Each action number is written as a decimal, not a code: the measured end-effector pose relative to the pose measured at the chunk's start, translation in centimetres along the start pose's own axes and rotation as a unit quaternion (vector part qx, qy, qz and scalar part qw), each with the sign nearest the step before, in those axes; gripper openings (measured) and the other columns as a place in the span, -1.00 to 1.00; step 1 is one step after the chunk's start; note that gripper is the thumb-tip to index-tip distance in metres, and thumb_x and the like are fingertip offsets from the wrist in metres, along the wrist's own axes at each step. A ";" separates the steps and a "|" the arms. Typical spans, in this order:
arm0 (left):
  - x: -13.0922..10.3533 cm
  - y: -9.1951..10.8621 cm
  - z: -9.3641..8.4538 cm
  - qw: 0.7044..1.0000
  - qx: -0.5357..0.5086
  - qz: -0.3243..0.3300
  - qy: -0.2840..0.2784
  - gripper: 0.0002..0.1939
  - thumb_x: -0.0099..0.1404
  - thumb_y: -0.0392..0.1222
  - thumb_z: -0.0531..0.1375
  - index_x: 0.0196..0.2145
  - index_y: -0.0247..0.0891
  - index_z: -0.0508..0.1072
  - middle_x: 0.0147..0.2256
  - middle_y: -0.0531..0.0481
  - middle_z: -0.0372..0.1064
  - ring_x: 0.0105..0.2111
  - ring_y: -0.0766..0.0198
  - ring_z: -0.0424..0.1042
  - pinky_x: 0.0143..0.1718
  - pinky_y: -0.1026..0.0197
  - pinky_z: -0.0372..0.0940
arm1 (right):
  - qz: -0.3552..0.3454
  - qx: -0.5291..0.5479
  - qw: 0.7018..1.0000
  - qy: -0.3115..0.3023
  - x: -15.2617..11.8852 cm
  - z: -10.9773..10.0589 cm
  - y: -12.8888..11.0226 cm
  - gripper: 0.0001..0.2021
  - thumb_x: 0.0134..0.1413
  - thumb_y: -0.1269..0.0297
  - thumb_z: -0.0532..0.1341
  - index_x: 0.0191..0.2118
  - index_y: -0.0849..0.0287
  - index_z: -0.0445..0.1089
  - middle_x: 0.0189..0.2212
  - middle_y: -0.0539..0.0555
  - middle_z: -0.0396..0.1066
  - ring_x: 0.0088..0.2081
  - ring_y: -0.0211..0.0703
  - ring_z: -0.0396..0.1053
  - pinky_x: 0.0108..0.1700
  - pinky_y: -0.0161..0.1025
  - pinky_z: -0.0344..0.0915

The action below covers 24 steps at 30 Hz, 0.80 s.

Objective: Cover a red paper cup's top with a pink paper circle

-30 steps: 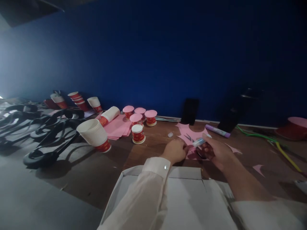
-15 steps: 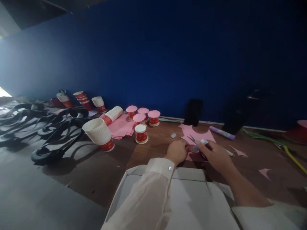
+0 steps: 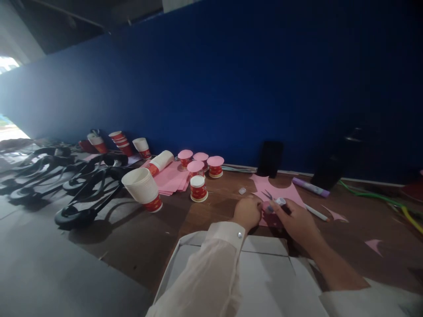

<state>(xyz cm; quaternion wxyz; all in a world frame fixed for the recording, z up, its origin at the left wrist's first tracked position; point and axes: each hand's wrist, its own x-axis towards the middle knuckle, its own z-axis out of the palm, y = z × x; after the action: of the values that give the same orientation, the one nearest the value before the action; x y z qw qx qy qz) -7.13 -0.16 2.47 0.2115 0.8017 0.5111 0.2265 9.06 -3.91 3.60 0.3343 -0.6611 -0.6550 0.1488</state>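
My left hand (image 3: pixel 247 212) is closed at the near left edge of a cut pink paper sheet (image 3: pixel 295 195), its fingertips mostly hidden. Whatever it grips does not show clearly. Against its fingers, my right hand (image 3: pixel 299 220) pinches a small whitish tube with a translucent end, like a glue stick (image 3: pixel 280 201). Scissors (image 3: pixel 267 194) lie on the pink sheet just beyond, only the blades showing. A small clear cap (image 3: pixel 242 190) rests on the table to the left. Red cup-based spools (image 3: pixel 215 169) with pink discs on top stand further left, beside one with a white top (image 3: pixel 198 188).
A stack of paper cups (image 3: pixel 142 189) and pink sheets (image 3: pixel 173 178) are on the left, beside black headset-like items (image 3: pixel 77 215). A purple tube (image 3: pixel 310 187), a white pen (image 3: pixel 316 212) and pink scraps (image 3: pixel 374 246) lie right. A white box (image 3: pixel 264 264) is in front of me.
The view has shifted, so the scene sits slightly lower and further right. My right hand has tilted the tube a little, and both hands stay close together over the pink sheet.
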 end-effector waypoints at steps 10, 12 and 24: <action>0.2 -0.7 0.3 0.999 -0.024 0.032 0.004 -0.72 0.36 -0.27 0.06 -0.24 -0.26 0.60 -0.13 -0.14 0.55 -0.05 0.14 0.47 0.08 0.15 0.33 | 0.004 -0.014 0.999 -0.035 0.2 1.1 0.7 -0.60 0.21 -0.18 0.08 -0.38 0.03 0.39 -0.47 0.05 0.53 -0.39 -0.02 0.46 -0.31 -0.18 0.24; 0.2 -0.7 0.3 0.999 -0.023 0.033 0.003 -0.73 0.35 -0.27 0.07 -0.25 -0.27 0.60 -0.13 -0.15 0.55 -0.05 0.14 0.47 0.08 0.15 0.33 | 0.005 -0.027 0.999 -0.045 0.3 1.4 0.9 -0.60 0.23 -0.18 0.06 -0.37 0.03 0.37 -0.46 0.06 0.53 -0.39 -0.01 0.46 -0.32 -0.18 0.22; 0.2 -0.8 0.5 0.999 -0.035 0.033 0.008 -0.71 0.37 -0.25 0.06 -0.25 -0.24 0.61 -0.11 -0.14 0.56 -0.04 0.15 0.48 0.08 0.17 0.34 | -0.020 -0.081 0.994 -0.064 -0.1 0.7 0.3 -0.54 0.27 -0.21 -0.01 -0.42 0.03 0.34 -0.45 0.07 0.52 -0.37 0.01 0.42 -0.30 -0.17 0.16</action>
<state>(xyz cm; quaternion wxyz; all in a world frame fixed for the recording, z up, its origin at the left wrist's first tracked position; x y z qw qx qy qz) -7.29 0.29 1.67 0.2279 0.8085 0.4776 0.2574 8.88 -3.81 2.86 0.2402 -0.6614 -0.6983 0.1308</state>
